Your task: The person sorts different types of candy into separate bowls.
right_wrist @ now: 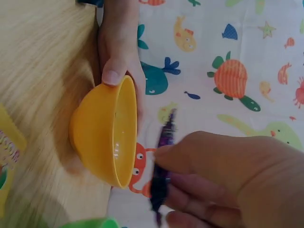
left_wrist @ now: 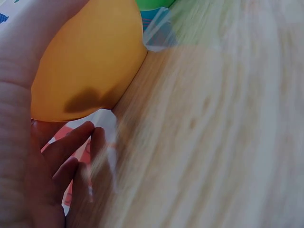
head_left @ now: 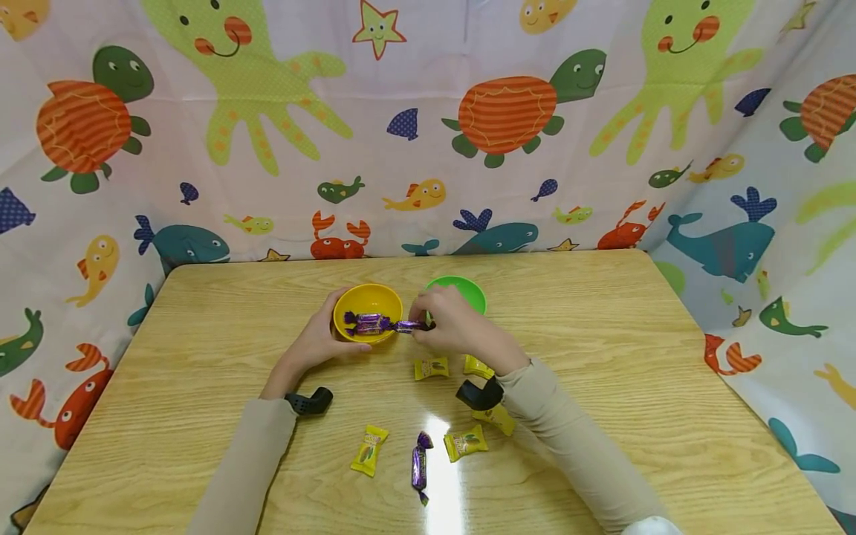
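Note:
My left hand (head_left: 316,339) holds a yellow bowl (head_left: 369,296) from its left side, the thumb at the near rim and the other fingers around the far side. Purple-wrapped twist candies (head_left: 368,325) lie inside the bowl. Another purple-wrapped candy (head_left: 409,327) is pinched between the thumb and fingers of my right hand (head_left: 453,318), just at the bowl's right rim. In the right wrist view this candy (right_wrist: 160,185) looks blurred and stands apart from the bowl (right_wrist: 97,128). A green bowl (head_left: 475,292) sits behind my right hand, which partly hides it.
Yellow-wrapped candies lie scattered on the wooden table (head_left: 234,319), among them one candy (head_left: 431,368) near the bowls and another (head_left: 369,450) closer to me. One purple candy (head_left: 419,468) lies at the front. A patterned curtain (head_left: 414,148) borders the table.

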The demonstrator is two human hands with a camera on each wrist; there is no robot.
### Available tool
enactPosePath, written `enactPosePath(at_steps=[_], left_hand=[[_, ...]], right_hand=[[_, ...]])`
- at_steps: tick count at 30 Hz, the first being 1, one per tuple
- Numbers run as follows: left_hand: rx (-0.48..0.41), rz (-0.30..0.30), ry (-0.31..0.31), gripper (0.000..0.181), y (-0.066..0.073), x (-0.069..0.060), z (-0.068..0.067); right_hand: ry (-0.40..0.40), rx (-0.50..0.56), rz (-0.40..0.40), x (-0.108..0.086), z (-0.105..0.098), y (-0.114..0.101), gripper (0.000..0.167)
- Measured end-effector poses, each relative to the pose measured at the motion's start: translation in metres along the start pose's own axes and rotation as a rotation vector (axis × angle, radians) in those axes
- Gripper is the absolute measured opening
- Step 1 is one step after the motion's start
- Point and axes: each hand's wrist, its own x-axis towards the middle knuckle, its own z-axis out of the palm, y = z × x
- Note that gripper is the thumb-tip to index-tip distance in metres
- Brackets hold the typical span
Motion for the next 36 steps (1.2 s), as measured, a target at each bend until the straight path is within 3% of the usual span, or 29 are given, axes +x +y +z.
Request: enactPosePath(at_steps=[9, 17, 25, 33, 36], left_hand=[[-0.01, -0.008, -0.018, 0.107, -0.002, 0.0, -0.002], [-0.009, 0.005, -0.01, 0.103, -0.002, -0.001, -0.001], [-0.033, 0.008, -0.007, 0.104, -0.002, -0.001, -0.001], [-0.02, -0.012, -0.018, 0.108, 0.0, 0.0, -0.002], [-0.017, -0.024, -0.029, 0.109, 0.006, -0.001, -0.003]], right_hand=[[0.055, 0.03, 0.023, 0.043, 0.026, 0.002, 0.015], [0.038, -0.141, 0.041, 0.072, 0.06, 0.01, 0.014], [-0.016, -0.305, 0.029, 0.082, 0.074, 0.008, 0.009], [-0.037, -0.332, 0.048, 0.084, 0.072, 0.003, 0.004], [-0.045, -0.321, 0.054, 0.084, 0.071, 0.003, 0.005]])
